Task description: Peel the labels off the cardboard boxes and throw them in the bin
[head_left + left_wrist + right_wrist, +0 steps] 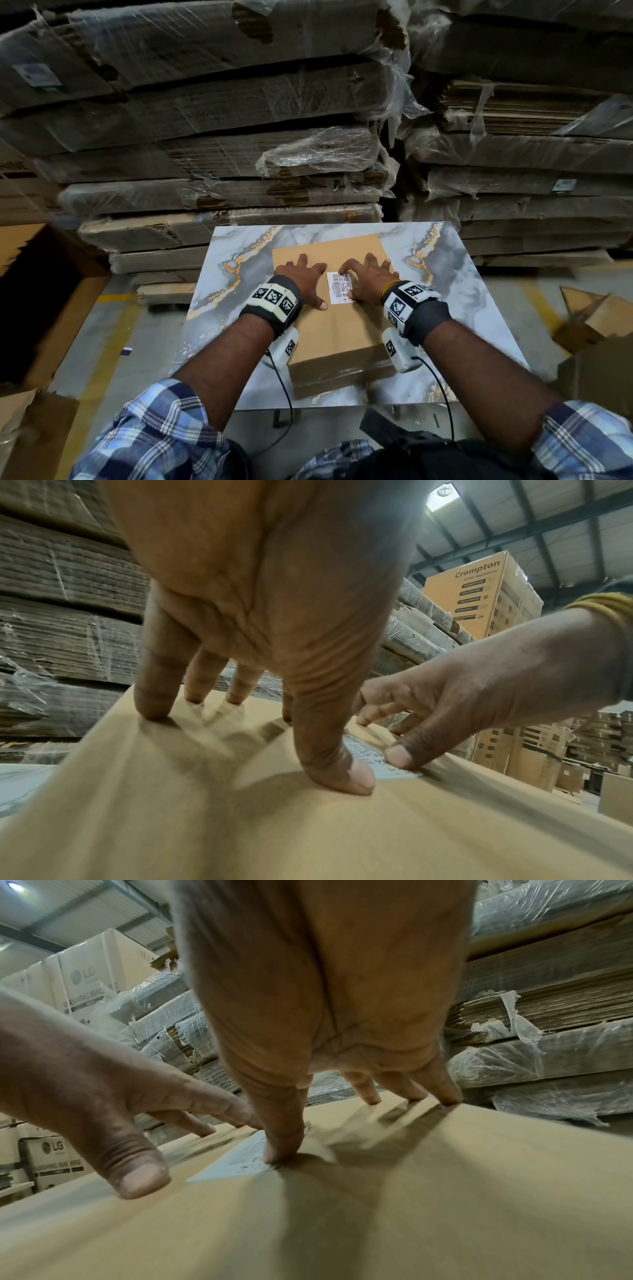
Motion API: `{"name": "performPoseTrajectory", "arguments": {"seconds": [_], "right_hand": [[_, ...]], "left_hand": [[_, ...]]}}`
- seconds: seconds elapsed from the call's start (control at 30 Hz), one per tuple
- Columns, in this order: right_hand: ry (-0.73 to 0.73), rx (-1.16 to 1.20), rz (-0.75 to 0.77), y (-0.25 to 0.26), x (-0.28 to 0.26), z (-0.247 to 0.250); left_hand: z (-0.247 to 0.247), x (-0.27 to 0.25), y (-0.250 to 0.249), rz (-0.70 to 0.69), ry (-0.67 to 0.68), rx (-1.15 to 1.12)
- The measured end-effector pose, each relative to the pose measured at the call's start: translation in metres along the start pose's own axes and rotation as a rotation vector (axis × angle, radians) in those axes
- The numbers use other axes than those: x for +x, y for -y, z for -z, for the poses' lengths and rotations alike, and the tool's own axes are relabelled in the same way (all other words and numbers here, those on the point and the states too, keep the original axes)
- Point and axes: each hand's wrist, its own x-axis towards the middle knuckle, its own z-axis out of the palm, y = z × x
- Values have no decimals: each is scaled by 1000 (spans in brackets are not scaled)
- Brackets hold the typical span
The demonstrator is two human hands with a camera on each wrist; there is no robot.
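Our fingers (150,696) on the left hand (305,279) are spread and straight, their tips pressing flat on the cardboard box (339,329) just left of the label (340,287); they hold nothing, only pin the box down. On the right hand (368,279) the fingers are splayed too, three tips planted on the cardboard beyond the label, while the thumb sits on the label's right edge near its lower corner (in the right wrist view it bears right on that edge). Nothing is pinched yet, and the label still looks flat all round.

We judge the label to be thin printed paper on adhesive: weightless, limp, and likely to tear if we drag it fast or pull straight up. The corner under the right thumb is the place to start, working a nail beneath it, then taking the freed flap between thumb and forefinger and peeling low and slow across the face. The box top looks smooth and fairly stiff, though its paper skin may lift with the glue, so the left hand should bear down close beside the label.

The box lies on the marbled surface (462,301), with wrapped stacks of flattened cardboard (222,144) behind. We see no bin we can be sure of.
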Motion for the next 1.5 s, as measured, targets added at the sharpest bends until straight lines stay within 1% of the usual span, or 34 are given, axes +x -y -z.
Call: {"name": "performPoseTrajectory", "arguments": {"seconds": [0.77,0.97,1.13,1.3,1.5], "right_hand": [[11,-38,8,-1,0,-1],[-17,-3,2,-1,1,-3],[-7,-21,4,-3,1,-3],[-42,5,11,-4,0,-5],[-48,10,5,-5,0,-6]], "left_hand": [[0,0,-1,2,-8,12],[-1,1,0,-1,-13,6],[-1,1,0,1,-17,2],[-1,0,0,1,-20,0],[1,0,-3,8,-13,-45]]}}
